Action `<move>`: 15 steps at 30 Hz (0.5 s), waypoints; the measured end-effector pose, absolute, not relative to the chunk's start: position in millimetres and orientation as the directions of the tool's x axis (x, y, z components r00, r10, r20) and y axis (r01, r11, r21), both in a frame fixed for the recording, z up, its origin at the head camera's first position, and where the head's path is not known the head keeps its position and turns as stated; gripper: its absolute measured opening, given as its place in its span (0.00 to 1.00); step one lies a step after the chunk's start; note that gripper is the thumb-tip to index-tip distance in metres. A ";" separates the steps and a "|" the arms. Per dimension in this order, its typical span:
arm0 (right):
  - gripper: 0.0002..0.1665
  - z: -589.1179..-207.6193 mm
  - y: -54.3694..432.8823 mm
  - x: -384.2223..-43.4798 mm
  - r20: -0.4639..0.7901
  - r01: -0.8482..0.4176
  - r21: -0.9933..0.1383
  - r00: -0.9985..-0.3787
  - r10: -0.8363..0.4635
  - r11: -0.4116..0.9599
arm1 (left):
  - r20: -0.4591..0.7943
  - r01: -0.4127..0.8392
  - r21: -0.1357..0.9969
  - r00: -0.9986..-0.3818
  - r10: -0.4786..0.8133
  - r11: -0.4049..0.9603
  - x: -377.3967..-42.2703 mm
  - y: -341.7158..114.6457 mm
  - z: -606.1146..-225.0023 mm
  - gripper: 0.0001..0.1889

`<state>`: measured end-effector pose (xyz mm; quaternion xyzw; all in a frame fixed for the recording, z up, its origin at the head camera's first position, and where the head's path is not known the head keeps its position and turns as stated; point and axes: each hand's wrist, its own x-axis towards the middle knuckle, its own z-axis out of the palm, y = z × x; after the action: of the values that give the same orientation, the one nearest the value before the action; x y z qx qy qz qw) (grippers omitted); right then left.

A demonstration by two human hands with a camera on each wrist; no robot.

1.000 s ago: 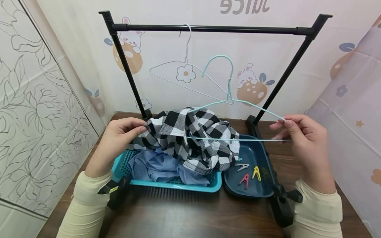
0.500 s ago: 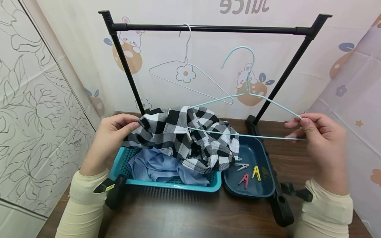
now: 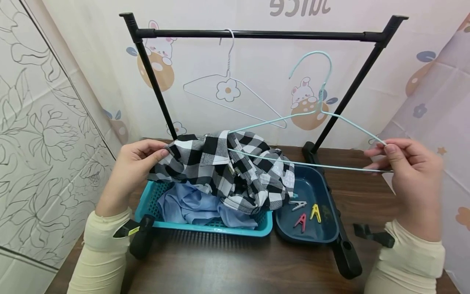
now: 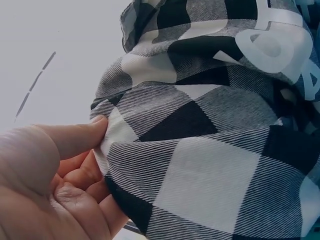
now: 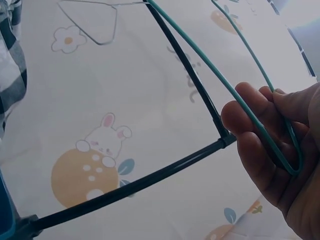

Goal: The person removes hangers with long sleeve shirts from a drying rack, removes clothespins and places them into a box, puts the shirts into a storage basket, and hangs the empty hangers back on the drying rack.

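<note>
My left hand [image 3: 137,169] pinches the edge of a black-and-white checked shirt [image 3: 216,167] between thumb and fingers, as the left wrist view shows up close. White lettering [image 4: 270,50] shows on the cloth there. On the other side my right hand [image 3: 415,179] grips the right end of a mint-green wire hanger [image 3: 352,119], its hook pointing up. The hanger's left end goes into the shirt and is hidden by the cloth. In the right wrist view the hanger's bent corner [image 5: 294,167] lies across the fingers.
A black rack [image 3: 301,34] stands behind, with a white wire hanger [image 3: 209,98] on its bar. Below the shirt is a turquoise basket [image 3: 216,230] with blue cloth [image 3: 191,206]. Right of it, a dark blue tray [image 3: 293,236] holds several clothes pegs [image 3: 315,213].
My right hand has moved to the right with the green hanger, so more of it shows outside the shirt. My left hand has drawn the shirt's edge a little to the left.
</note>
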<state>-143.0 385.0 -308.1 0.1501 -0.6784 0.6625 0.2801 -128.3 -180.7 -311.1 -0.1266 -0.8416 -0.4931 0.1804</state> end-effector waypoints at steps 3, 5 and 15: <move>0.15 -308.3 389.4 -143.4 0.602 -0.605 -0.795 -0.779 0.178 0.041 | 0.415 0.387 0.782 -0.908 0.054 0.488 -128.5 -179.9 -310.6 0.08; 0.15 -308.7 391.9 -144.1 0.605 -0.617 -0.787 -0.771 0.196 0.005 | 0.407 0.386 0.785 -0.911 0.068 0.484 -128.6 -179.7 -310.6 0.08; 0.19 -305.6 392.8 -144.0 0.588 -0.613 -0.789 -0.737 0.332 0.038 | 0.297 0.300 0.840 -0.952 0.079 0.452 -129.3 -173.2 -314.2 0.11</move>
<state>-144.0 392.8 -305.6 0.1110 -0.6323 0.6847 0.3451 -129.3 -173.2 -314.2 -0.1121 -0.8453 -0.5111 0.1077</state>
